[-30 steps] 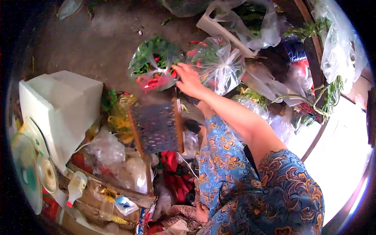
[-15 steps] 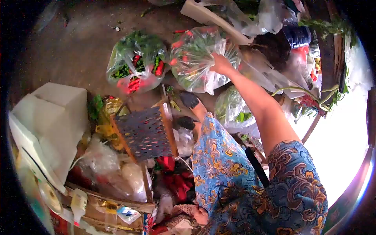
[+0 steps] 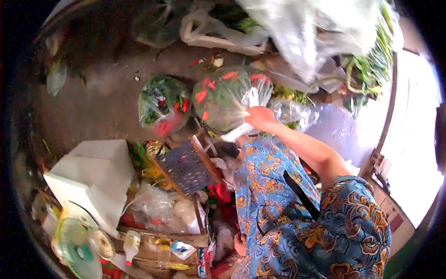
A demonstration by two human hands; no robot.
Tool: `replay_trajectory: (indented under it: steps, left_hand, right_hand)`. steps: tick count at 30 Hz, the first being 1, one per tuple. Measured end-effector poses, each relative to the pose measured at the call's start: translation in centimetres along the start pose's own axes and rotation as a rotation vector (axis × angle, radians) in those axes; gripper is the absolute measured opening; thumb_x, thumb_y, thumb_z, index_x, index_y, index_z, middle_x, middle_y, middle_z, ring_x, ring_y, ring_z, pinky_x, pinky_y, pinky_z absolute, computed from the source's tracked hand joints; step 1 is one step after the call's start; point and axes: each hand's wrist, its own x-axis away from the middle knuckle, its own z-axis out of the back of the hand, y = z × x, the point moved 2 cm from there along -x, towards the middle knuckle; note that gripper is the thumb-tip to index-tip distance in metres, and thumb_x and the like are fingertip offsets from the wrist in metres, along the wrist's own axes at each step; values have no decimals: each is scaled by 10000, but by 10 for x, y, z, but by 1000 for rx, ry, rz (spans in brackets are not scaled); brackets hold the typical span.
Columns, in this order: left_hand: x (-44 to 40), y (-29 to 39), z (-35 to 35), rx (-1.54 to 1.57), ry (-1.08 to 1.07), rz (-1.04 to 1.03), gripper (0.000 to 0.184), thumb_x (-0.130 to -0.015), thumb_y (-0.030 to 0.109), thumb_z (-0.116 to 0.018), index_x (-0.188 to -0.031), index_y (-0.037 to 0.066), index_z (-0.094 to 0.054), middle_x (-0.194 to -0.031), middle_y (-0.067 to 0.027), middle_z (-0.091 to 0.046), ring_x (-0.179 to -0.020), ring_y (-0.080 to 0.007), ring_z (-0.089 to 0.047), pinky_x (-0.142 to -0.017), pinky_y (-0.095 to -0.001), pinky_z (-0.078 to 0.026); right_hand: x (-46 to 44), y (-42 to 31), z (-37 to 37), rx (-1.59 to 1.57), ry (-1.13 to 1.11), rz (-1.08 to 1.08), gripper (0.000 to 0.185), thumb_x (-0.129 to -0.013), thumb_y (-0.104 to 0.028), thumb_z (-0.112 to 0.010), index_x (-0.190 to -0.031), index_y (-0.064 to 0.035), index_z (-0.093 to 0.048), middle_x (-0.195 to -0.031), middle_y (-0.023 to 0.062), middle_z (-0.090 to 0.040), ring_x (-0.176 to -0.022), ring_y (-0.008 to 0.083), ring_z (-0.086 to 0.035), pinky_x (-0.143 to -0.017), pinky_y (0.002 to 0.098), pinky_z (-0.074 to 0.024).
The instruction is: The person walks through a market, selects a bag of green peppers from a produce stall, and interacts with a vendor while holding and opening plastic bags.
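Nearest you, your patterned clothing [image 3: 278, 209] fills the lower right, and your left hand [image 3: 240, 244] is half hidden at its edge, so you cannot tell whether its grip is closed or loose. To your left, a white bottle [image 3: 132, 246] with a red cap lies by a wooden crate [image 3: 153, 258], with rumpled plastic [image 3: 155, 204] and a white foam box [image 3: 95, 181] beyond. A stool [image 3: 188, 165] with a dark, patterned seat stands in the way, near the clear bag [image 3: 225, 100] of greens and red peppers. Your right hand [image 3: 261, 118] clenches that bag's gathered neck; its fingertips are hard to make out. A second bag [image 3: 162, 104] sits just left on the floor [image 3: 102, 102]. Farther off, pale plastic [image 3: 297, 32] partly covers a foam tray [image 3: 223, 44], its contents blurred.
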Motion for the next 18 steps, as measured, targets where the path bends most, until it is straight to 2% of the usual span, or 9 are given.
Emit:
replay_trajectory:
  steps: [2, 5, 10, 14, 18]
  left_hand:
    - [-9, -9, 13, -10, -41, -32, 256, -891, 181, -535, -1067, 24, -634, -824, -182, -647, -746, -298, -621, -655, -393, -487]
    - [-27, -19, 27, -23, -95, -105, 251, -888, 171, -546, -1070, 23, -635, -832, -174, -650, -753, -279, -620, -664, -382, -489]
    - [-61, -21, 40, -62, -142, -235, 246, -884, 156, -563, -1076, 21, -637, -846, -160, -655, -764, -248, -618, -677, -363, -491]
    - [-84, -11, 54, -98, -183, -324, 243, -880, 143, -577, -1080, 20, -639, -858, -148, -660, -773, -223, -617, -688, -348, -493]
    - [-104, 9, 66, -134, -208, -396, 241, -877, 131, -591, -1084, 18, -641, -869, -137, -664, -782, -198, -615, -699, -332, -495]
  right_hand:
    - [56, 5, 10, 12, 119, 79, 331, -781, -369, -570, -929, -97, -687, -921, 174, -677, -907, 365, -640, -788, 481, -499]
    - [138, 10, 35, -21, 76, 12, 315, -775, -374, -557, -837, -94, -688, -827, 178, -671, -795, 395, -642, -721, 496, -510]
    - [256, 41, 44, -207, 78, 8, 312, -773, -364, -566, -827, -79, -682, -802, 182, -659, -798, 390, -640, -723, 487, -505]
    - [323, 67, 59, -332, 300, 56, 279, -772, -332, -572, -756, -62, -642, -783, 193, -640, -775, 407, -621, -702, 493, -479]
    - [384, 95, 79, -418, 287, 40, 321, -767, -353, -571, -725, -37, -612, -748, 212, -616, -754, 417, -608, -677, 509, -460]
